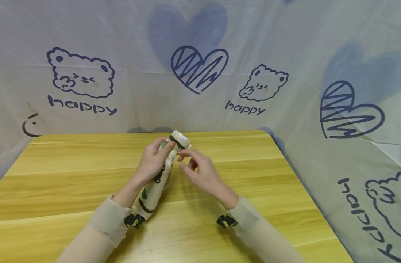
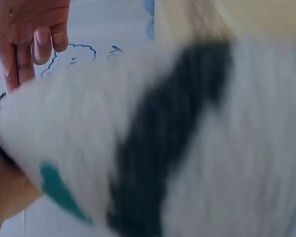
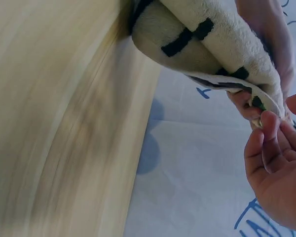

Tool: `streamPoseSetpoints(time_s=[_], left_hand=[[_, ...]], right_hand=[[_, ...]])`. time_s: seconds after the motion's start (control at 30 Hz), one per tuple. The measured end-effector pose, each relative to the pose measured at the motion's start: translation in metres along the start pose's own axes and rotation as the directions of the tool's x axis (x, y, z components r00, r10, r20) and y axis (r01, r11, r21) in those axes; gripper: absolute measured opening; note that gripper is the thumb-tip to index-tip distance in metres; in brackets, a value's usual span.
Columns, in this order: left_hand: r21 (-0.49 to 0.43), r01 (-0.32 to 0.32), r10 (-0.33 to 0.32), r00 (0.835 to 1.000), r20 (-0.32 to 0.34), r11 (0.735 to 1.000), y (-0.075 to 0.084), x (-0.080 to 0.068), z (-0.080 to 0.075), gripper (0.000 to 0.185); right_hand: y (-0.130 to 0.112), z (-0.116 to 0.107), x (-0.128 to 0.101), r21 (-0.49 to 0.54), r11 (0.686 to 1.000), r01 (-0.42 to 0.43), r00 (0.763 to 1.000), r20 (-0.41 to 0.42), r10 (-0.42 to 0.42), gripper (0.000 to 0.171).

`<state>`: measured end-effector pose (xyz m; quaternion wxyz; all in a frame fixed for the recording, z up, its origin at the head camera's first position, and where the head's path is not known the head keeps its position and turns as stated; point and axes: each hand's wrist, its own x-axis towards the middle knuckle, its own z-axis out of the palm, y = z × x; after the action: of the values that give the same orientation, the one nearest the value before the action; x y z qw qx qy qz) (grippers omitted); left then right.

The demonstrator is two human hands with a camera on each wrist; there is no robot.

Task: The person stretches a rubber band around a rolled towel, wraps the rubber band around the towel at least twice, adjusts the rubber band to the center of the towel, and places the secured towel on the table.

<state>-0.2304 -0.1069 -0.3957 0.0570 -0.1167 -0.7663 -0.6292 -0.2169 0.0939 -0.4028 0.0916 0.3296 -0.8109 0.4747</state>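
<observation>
A cream towel (image 1: 155, 191) with dark bands and green patches is bunched into a long roll, narrow near its far end, where a thick folded end (image 1: 179, 140) sticks out. My left hand (image 1: 152, 160) grips it just below that end, the thumb lying across the cloth. On the other side, my right hand (image 1: 201, 173) has its fingertips at the narrow part, loosely bent, with the thumb apart from the index finger. In the right wrist view the right fingers (image 3: 270, 121) touch the towel's edge. Close and blurred, the towel (image 2: 98, 123) covers most of the left wrist view.
A wood-grain table (image 1: 72, 175) lies under the hands. Behind it and along the right hangs a pale cloth (image 1: 141, 95) printed with hearts, bear faces and the word "happy". A dark strap (image 1: 134, 220) sits at the left wrist and another strap (image 1: 226, 221) at the right.
</observation>
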Motion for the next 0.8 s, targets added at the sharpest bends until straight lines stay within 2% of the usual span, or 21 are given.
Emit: streamPoseSetpoints(time_s=[0.17,0.3,0.47,0.7,0.8], left_hand=[[-0.031,0.014,-0.009,0.99,0.14,0.999,0.001,0.0,-0.006,0.041],[-0.006,0.01,-0.009,0.982,0.188,1.0,0.003,0.0,-0.004,0.051],[-0.011,0.018,-0.016,0.991,0.136,1.0,0.004,-0.001,0.003,0.061],[-0.005,0.009,-0.009,1.0,0.005,1.0,0.004,-0.003,0.007,0.043],[-0.046,0.029,-0.03,0.999,-0.036,0.999,0.003,-0.002,0.008,0.041]], right_hand=[[0.0,-0.002,0.002,0.052,0.998,-0.034,0.999,-0.016,0.035,0.032],[0.0,-0.004,0.003,0.056,0.997,-0.057,0.997,-0.052,0.06,0.03],[0.0,-0.008,0.004,0.047,0.996,-0.077,0.993,-0.087,0.081,0.025],[-0.003,-0.011,0.005,-0.001,0.998,-0.06,0.992,-0.11,0.059,0.019],[-0.003,-0.011,0.005,-0.02,0.998,-0.055,0.995,-0.089,0.053,0.019]])
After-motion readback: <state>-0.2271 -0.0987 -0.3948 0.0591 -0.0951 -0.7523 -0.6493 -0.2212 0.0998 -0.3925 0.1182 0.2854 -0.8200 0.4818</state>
